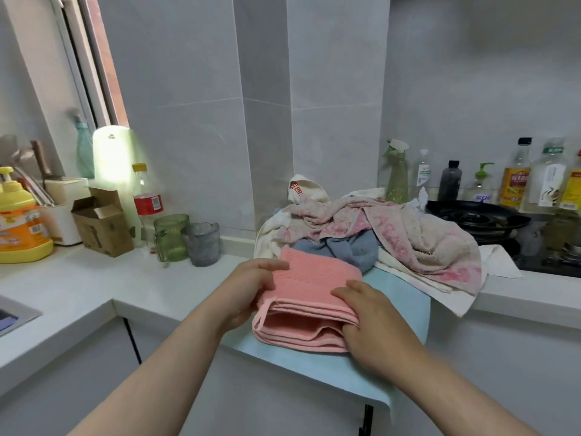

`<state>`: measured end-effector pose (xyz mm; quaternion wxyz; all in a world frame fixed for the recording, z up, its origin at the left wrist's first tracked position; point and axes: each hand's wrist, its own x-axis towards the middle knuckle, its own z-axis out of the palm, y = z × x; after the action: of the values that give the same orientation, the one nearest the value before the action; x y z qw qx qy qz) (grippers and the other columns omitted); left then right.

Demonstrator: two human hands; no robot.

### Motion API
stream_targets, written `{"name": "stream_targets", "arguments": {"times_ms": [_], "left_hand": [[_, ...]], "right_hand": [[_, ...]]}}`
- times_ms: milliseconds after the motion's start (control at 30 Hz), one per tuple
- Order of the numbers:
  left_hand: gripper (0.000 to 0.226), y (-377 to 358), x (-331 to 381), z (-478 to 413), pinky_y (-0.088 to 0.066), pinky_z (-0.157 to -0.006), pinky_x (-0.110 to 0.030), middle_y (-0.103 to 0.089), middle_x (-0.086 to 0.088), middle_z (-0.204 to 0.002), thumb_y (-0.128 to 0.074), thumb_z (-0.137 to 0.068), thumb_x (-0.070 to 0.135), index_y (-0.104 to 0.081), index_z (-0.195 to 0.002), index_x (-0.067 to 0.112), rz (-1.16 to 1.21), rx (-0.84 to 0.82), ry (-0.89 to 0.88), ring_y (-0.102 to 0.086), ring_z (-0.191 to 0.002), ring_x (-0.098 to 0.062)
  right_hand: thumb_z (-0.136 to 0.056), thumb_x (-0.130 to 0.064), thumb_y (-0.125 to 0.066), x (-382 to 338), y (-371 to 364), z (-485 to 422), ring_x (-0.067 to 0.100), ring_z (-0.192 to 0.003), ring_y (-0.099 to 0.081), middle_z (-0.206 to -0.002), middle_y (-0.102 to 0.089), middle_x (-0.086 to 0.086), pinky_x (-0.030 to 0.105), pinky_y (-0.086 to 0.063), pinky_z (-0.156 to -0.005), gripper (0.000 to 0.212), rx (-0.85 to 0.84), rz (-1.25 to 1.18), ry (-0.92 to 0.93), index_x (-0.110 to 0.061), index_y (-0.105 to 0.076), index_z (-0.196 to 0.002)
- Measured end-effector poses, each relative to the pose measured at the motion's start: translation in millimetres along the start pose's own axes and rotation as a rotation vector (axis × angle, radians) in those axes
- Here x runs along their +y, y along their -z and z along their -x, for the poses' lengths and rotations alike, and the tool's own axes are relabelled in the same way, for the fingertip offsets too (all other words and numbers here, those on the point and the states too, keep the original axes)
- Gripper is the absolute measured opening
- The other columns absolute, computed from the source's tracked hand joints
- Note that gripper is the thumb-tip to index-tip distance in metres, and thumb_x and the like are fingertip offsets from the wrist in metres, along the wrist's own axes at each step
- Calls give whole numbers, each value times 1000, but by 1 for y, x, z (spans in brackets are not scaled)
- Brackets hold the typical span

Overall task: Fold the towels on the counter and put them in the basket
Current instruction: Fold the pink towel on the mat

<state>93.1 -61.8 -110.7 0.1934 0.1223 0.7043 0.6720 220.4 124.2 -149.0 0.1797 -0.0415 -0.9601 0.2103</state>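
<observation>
Towel heap [377,228] blocks behind; bare counter [78,287] lies left

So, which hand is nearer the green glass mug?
Left. The left hand grips the pink towel on the side toward the green mug; the right hand grips its opposite side, farther off.

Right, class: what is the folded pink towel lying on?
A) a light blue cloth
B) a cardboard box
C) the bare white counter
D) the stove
A: the pink towel, gripped by the left hand and the right hand, lies on the light blue cloth.
</observation>
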Motion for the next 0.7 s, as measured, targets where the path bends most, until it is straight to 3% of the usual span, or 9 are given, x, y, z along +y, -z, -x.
{"name": "stream_targets", "arguments": {"times_ms": [67,133,233,300,367,467,567,700], "left_hand": [[29,1,-3,-11,-41,-66,-36,-66,-22,-100,-59,-75,0,-75,-98,7,-41,0,-6,-52,-75,-29],[21,4,-9,-23,-49,-74,-30,-69,-11,-107,-66,-85,3,-72,-103,10,-139,7,-48,-62,-79,-19],[30,9,-19,-33,-48,-88,-20,-63,10,-121,-63,-89,6,-70,-110,26,-393,28,-109,-63,-100,-2],[36,10,-22,-31,-42,-96,-18,-59,13,-126,-61,-90,7,-65,-112,35,-510,7,-124,-56,-112,2],[42,10,-24,-26,-37,-96,-14,-56,15,-128,-60,-90,6,-60,-116,38,-575,-25,-142,-52,-115,4],[46,9,-28,-22,-29,-94,-6,-50,17,-132,-59,-91,7,-55,-129,33,-693,-28,-204,-46,-119,4],[49,10,-32,-20,-28,-102,-13,-47,15,-137,-57,-92,8,-52,-137,26,-744,-16,-215,-42,-124,0],[54,10,-32,-16,-27,-112,-22,-46,8,-142,-51,-90,0,-50,-140,20,-771,-15,-221,-42,-129,-6]], "right_hand": [[-87,-17,-51,2,-7,-6,14,-138,-28,-152,-29,-8,20,-19,-111,58,46,-5,0,-36,-42,-141],[-86,-16,-54,4,-12,-8,13,-138,-26,-153,-26,-9,17,-18,-110,61,43,-22,-8,-40,-41,-140],[-82,-13,-54,7,-17,-8,7,-142,-12,-154,-12,-17,7,-8,-104,71,-58,-52,0,-47,-34,-141],[-75,-17,-49,10,-17,-8,6,-143,-9,-147,-8,-24,7,-6,-100,73,-124,-69,9,-47,-34,-140],[-66,-24,-42,13,-13,-10,6,-143,-10,-141,-4,-28,9,-6,-101,77,-171,-96,-6,-48,-35,-138],[-66,-30,-39,17,-9,-11,0,-140,-4,-141,0,-30,8,-4,-103,79,-225,-89,9,-50,-28,-141],[-79,-29,-47,18,-7,-8,-4,-137,3,-152,2,-23,12,-3,-109,75,-233,-48,44,-49,-20,-146],[-87,-20,-49,14,-4,-5,5,-145,6,-159,6,-18,18,1,-114,74,-262,4,54,-45,-17,-149]]}}
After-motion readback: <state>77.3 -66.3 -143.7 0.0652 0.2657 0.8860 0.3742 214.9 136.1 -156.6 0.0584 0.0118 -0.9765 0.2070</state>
